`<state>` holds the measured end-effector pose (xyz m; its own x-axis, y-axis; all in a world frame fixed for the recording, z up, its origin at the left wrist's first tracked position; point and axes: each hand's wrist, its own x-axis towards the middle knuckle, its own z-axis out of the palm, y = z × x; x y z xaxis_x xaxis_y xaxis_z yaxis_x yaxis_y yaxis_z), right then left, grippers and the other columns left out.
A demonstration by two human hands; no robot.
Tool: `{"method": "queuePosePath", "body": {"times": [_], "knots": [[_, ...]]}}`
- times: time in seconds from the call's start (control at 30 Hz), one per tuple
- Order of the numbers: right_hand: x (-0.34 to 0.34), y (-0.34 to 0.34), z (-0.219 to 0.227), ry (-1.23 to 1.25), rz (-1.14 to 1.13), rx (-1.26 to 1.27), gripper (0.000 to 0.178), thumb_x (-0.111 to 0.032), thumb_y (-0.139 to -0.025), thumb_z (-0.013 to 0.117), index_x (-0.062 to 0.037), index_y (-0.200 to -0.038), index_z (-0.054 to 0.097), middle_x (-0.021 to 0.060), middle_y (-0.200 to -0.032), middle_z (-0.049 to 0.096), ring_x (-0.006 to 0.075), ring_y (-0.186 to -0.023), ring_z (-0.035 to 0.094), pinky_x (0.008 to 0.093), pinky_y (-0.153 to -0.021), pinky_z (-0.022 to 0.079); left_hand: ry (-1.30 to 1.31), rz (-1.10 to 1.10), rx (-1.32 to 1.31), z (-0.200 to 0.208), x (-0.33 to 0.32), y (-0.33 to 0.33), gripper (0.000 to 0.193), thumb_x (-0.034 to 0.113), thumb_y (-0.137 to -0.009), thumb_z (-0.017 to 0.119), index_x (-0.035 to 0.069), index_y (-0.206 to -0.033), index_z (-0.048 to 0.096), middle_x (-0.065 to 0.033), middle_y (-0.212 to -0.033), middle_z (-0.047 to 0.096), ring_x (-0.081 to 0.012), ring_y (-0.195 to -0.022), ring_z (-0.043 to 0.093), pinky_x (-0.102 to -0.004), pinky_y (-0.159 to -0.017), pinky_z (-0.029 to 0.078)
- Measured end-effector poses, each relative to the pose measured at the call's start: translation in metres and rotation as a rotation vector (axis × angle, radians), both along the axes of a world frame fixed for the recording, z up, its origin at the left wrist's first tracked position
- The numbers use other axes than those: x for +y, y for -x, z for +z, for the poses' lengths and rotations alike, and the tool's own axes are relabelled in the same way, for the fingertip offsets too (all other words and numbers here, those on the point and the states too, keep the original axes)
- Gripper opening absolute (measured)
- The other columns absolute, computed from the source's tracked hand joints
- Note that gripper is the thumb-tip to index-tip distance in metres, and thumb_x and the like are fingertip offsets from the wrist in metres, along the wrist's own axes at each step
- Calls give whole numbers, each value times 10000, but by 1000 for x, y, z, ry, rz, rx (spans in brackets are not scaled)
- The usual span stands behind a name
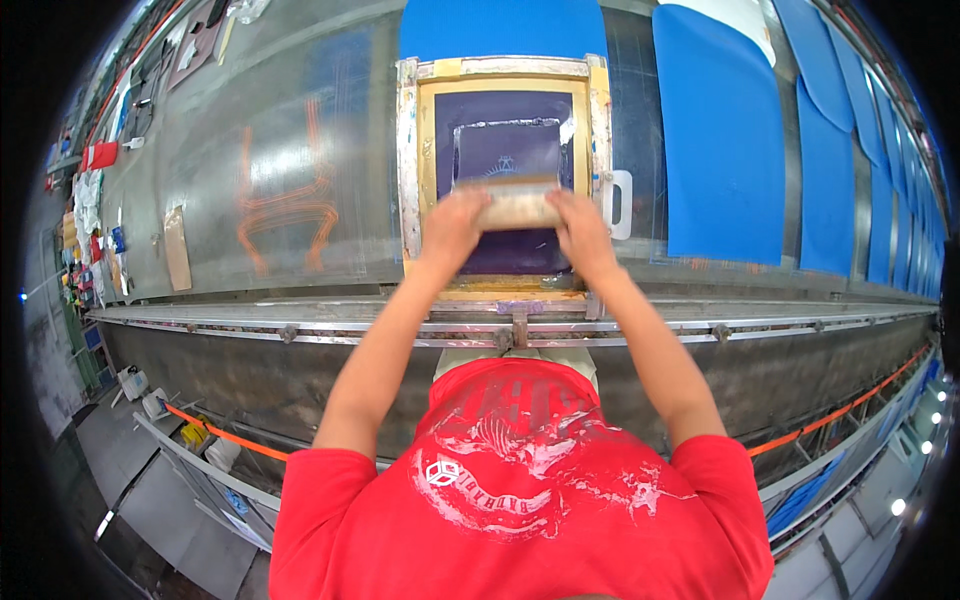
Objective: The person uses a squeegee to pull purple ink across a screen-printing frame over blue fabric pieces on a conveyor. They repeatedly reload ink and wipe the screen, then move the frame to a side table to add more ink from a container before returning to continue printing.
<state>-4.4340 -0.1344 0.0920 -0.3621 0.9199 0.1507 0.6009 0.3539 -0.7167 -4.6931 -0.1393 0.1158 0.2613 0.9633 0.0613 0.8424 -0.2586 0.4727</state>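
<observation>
Orange lines [290,208] on grey tabletop [210,120] at left; brown strip [177,248] farther left, red object [100,155] beyond. Lower left: white jug [131,382], slanting orange bar [240,440]. Lower right: lit lamps [898,507].

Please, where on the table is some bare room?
Widest: the grey metal tabletop, marked with orange lines, between the flat brown strip and yellow-edged wooden frame. Narrower: between frame and large blue sheet, partly taken by a white looped handle. Crowded: inside the frame, where left hand and right hand hold a pale bar, and, at right, under more blue sheets.
</observation>
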Motion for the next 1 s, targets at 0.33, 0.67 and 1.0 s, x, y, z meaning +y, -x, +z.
{"method": "queuePosePath", "body": {"times": [0.33, 0.67, 1.0], "knots": [[116, 20, 13, -151, -58, 7, 351, -24, -813, 647, -46, -1163, 655, 167, -1156, 681, 371, -1113, 615, 443, -995, 489, -49, 32, -61, 17, 116, 21, 373, 15, -741, 693, 141, -1084, 768, -131, -1038, 742, -339, -958, 703, -419, -876, 564], [-30, 29, 2, 29, -71, 20, 492, 95, -761, 607, -28, -1237, 644, 182, -1274, 647, 375, -1222, 576, 451, -1076, 442, 91, -14, 0, 5, -13, 29, 475, -96, -722, 644, 103, -1144, 734, -116, -1202, 711, -313, -1132, 663, -403, -1002, 525], [33, -21, 0, 104, -627, 156, 346, -276, -883, 752, -89, -1170, 704, 149, -1085, 675, 313, -1019, 619, 381, -867, 479, 52, -15, -191, 24, 76, 49, 386, -14, -735, 698, 112, -1094, 761, -134, -1074, 737, -314, -1027, 700, -396, -914, 558]]}}
